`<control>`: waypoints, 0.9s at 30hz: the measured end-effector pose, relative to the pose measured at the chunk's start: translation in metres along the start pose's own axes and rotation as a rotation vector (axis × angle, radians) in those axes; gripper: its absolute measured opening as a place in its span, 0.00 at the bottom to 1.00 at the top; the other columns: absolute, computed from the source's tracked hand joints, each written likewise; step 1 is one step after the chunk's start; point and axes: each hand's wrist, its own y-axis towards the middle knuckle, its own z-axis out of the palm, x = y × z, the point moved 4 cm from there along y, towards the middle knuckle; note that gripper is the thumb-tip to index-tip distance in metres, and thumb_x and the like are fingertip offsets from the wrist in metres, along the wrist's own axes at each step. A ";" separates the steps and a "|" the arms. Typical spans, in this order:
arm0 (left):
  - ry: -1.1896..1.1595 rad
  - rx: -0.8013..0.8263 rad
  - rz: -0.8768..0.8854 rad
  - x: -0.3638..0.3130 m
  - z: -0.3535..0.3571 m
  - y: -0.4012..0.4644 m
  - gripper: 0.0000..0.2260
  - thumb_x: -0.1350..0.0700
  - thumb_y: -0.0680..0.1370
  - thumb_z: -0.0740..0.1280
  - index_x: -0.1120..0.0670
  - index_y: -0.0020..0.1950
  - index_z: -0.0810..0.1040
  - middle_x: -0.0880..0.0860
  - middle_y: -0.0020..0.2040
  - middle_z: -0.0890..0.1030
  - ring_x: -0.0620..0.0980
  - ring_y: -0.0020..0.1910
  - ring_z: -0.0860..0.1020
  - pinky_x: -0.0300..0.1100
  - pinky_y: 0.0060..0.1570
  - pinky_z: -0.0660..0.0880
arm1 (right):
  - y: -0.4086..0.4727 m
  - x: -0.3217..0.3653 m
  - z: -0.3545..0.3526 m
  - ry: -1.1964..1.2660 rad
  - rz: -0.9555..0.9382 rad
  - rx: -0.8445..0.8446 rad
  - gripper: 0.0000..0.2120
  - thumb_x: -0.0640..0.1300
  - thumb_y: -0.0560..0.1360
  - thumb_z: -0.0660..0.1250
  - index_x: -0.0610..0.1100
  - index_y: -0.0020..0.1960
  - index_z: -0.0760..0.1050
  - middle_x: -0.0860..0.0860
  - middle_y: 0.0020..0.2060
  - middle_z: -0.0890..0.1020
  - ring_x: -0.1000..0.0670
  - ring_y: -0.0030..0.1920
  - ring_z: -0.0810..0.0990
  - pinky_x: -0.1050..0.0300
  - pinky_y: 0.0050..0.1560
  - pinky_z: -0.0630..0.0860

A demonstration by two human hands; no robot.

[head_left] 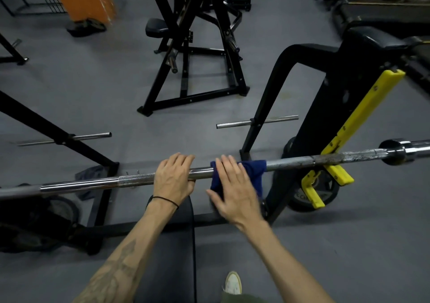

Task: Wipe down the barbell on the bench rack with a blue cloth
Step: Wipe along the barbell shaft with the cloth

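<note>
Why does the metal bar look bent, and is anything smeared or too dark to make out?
Head view: the wide-angle lens bows the barbell and the rack's straight edges; the right hand, laid on the blue cloth, is slightly motion-blurred, while the left hand gripping the bar is sharper; light glints on the chrome sleeve; the lower-left floor sinks into shadow.

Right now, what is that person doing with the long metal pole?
A person is cleaning a barbell that rests on a bench rack with yellow hooks. Their left hand grips the bar, fingers curled over it. Their right hand lies flat, fingers straight, on a blue cloth draped over the bar. The black bench sits below their arms.
</note>
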 end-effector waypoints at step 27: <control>-0.107 0.541 0.220 -0.043 0.007 0.058 0.23 0.29 0.75 0.64 0.49 0.49 0.75 0.52 0.44 0.83 0.57 0.45 0.80 0.46 0.39 0.69 | 0.008 -0.009 -0.006 0.208 0.371 -0.200 0.35 0.64 0.84 0.49 0.37 0.75 0.70 0.41 0.75 0.71 0.40 0.79 0.63 0.45 0.81 0.49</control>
